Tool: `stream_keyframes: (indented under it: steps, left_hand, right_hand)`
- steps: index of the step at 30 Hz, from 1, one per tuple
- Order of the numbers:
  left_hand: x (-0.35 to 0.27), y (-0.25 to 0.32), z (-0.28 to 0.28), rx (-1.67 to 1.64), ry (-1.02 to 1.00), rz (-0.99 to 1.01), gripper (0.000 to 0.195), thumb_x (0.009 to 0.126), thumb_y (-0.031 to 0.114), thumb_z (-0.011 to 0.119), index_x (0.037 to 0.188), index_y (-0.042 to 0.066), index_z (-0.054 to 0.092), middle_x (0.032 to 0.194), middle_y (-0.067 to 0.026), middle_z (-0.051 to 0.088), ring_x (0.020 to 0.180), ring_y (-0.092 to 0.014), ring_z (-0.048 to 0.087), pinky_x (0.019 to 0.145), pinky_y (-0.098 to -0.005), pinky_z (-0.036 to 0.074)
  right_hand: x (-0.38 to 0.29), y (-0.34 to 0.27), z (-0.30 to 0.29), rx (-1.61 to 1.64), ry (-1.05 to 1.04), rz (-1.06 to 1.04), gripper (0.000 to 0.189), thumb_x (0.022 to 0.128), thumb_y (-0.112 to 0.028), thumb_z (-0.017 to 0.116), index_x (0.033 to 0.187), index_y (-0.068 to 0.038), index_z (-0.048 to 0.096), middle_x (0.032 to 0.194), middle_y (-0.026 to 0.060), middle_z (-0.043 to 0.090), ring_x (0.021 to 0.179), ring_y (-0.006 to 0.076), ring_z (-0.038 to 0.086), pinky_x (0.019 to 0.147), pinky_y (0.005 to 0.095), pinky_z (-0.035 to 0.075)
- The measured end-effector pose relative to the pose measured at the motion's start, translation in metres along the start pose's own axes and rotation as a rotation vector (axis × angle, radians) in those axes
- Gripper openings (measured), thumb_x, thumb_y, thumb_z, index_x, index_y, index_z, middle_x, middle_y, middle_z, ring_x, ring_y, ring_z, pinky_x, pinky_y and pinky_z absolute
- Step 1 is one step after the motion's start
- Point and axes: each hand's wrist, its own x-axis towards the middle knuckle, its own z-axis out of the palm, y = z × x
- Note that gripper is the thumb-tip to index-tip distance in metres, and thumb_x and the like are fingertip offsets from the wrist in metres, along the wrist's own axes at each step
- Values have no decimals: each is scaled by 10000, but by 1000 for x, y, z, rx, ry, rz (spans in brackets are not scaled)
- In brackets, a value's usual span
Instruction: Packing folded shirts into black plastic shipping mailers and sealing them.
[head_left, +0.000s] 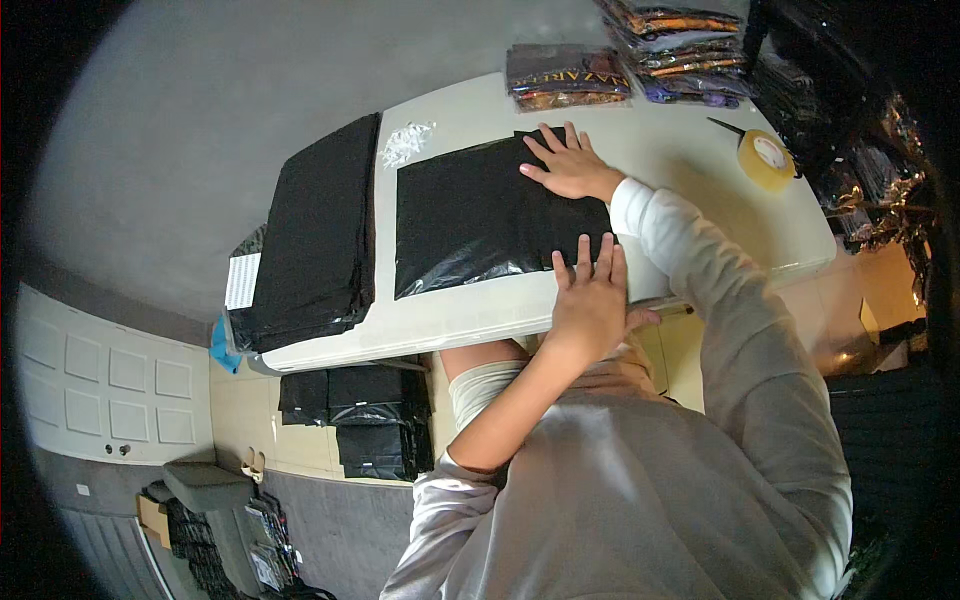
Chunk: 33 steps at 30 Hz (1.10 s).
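Note:
A flat black plastic mailing bag (472, 217) lies on the white table (465, 307). My right hand (574, 166) rests palm down on its upper right part, fingers spread. Along the bag's near edge, at its right corner, my left hand (592, 300) lies with the fingertips on the plastic and the thumb out to the right. Neither hand grips anything. Left of the bag stands a large stack of black plastic bags (319, 225). Between stack and bag, towards the far edge, is a small pile of white slips or stickers (406, 144).
Clear-wrapped packages (568, 75) and a taller stack of them (686, 60) stand at the far edge. A roll of tape (766, 159) lies at the right beside a dark pointed tool (724, 126). More black packages (375, 420) are below the table at the left.

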Motion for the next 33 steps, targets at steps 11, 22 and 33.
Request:
stream_keyframes:
  steps: [11, 22, 33]
  left_hand:
    - [-15, -48, -9, -5, 55, -121, 1011, 920, 773, 451, 1576, 6, 384, 1628, -320, 309, 1512, -545, 249, 1229, -621, 214]
    - [-15, -41, -11, 99, 88, -77, 985, 914, 756, 477, 1568, 23, 407, 1596, -309, 365, 1488, -532, 300, 1213, -639, 222]
    - [79, -29, -17, 78, 128, -80, 503, 893, 523, 694, 743, 49, 773, 721, -162, 720, 689, -319, 745, 594, -426, 587]
  right_hand:
    - [0, 15, 10, 11, 54, -27, 868, 1013, -733, 293, 1658, -153, 249, 1735, 139, 143, 1595, 414, 50, 1277, 586, 82]
    - [2, 27, 1, -7, 43, -12, 892, 990, -741, 394, 1656, -167, 245, 1739, 137, 115, 1582, 454, 78, 1260, 620, 153]
    - [33, 89, 14, 329, 595, 23, 366, 957, -420, 621, 994, -98, 790, 845, 167, 753, 792, 415, 716, 798, 494, 579]
